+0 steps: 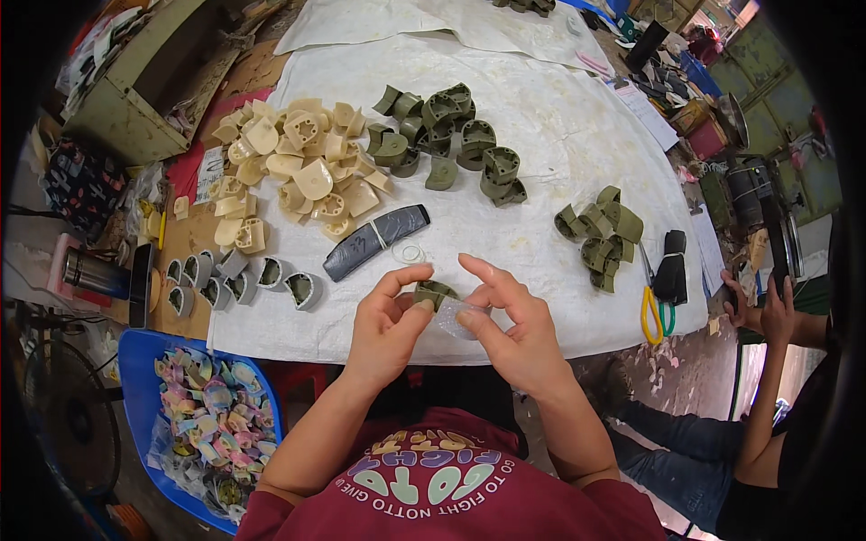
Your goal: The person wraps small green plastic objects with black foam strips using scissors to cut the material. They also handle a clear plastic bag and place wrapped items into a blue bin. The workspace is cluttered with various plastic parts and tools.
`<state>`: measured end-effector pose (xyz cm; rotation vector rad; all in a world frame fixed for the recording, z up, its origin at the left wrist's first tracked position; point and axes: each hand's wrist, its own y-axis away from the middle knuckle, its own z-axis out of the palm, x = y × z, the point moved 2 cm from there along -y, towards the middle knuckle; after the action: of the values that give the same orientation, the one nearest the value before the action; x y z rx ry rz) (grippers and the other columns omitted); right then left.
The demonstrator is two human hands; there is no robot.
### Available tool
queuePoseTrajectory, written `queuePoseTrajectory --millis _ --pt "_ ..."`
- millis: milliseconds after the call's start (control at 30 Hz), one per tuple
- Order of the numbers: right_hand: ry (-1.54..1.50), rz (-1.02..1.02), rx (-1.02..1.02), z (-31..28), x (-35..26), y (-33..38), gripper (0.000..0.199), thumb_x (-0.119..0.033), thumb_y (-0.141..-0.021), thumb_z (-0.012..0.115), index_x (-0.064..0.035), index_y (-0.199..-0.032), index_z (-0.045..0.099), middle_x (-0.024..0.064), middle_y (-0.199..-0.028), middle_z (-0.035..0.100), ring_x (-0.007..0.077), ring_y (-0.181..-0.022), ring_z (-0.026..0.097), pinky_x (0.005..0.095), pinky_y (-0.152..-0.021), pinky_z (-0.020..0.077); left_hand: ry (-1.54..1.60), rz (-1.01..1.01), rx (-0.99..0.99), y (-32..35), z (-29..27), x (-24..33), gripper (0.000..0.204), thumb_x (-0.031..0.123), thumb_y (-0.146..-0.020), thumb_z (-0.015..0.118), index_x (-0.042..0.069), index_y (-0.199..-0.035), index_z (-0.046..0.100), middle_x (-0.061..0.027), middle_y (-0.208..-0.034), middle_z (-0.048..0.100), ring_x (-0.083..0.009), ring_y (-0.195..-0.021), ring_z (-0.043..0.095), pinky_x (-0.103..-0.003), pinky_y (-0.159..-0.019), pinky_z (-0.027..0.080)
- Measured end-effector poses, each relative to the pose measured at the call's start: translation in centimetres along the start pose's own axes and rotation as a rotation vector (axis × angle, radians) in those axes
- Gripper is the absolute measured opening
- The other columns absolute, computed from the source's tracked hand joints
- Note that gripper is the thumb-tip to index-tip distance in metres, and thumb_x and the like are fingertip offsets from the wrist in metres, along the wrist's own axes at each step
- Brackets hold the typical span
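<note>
My left hand [390, 317] pinches a small olive-green plastic part [434, 292] above the near edge of the white-covered table [577, 153]. My right hand [511, 320] holds a small clear plastic piece [456, 317] against that part, with its index finger stretched over it. A dark grey curved strip [373, 242] and a clear ring [408, 252] lie just beyond my hands.
A heap of cream parts [298, 167] lies at the left, dark green parts [446, 131] in the middle, olive ones [600, 234] to the right. Grey parts [239, 281] line the left edge. Yellow-handled scissors [651, 311] sit at right. A blue tray [135, 379] holds colourful pieces. Another person's hands [762, 311] are at right.
</note>
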<state>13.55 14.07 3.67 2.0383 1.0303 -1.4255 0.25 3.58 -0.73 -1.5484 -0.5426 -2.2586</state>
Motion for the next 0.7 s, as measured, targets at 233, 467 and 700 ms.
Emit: queuePoseTrajectory --millis 233,467,700 --pt "-0.020 -0.042 -0.026 0.0 -0.4 -0.5 0.050 -0.004 -0.083 0.063 -0.0072 -0.132 0.050 0.0084 -0.086 0.065 0.0194 -0.081 0.063 0.0313 -0.072 0.0494 -0.119 0.014 -0.144 0.6 -0.2 0.4 0.051 0.014 -0.098 0.045 0.003 -0.146 0.031 -0.0107 -0.132 0.049 -0.0169 -0.118 0.048 -0.030 -0.102 0.035" --pt "-0.064 -0.021 -0.010 -0.2 -1.4 -0.5 0.046 -0.003 -0.084 0.062 -0.0058 -0.129 0.051 0.0092 -0.089 0.066 0.0171 -0.086 0.064 0.0298 -0.070 0.0511 -0.164 0.043 -0.155 1.0 0.2 1.1 0.058 0.008 -0.094 0.043 0.002 -0.149 0.024 -0.0123 -0.136 0.044 -0.0177 -0.123 0.043 -0.030 -0.104 0.031" --pt "-0.049 -0.010 0.012 -0.3 -1.5 -0.3 0.046 -0.001 -0.083 0.063 -0.0055 -0.128 0.052 0.0099 -0.092 0.064 0.0172 -0.085 0.064 0.0296 -0.072 0.0510 -0.208 0.053 -0.118 1.7 1.2 2.1 0.068 0.002 -0.087 0.042 0.002 -0.150 0.019 -0.0139 -0.138 0.039 -0.0177 -0.120 0.043 -0.030 -0.103 0.032"
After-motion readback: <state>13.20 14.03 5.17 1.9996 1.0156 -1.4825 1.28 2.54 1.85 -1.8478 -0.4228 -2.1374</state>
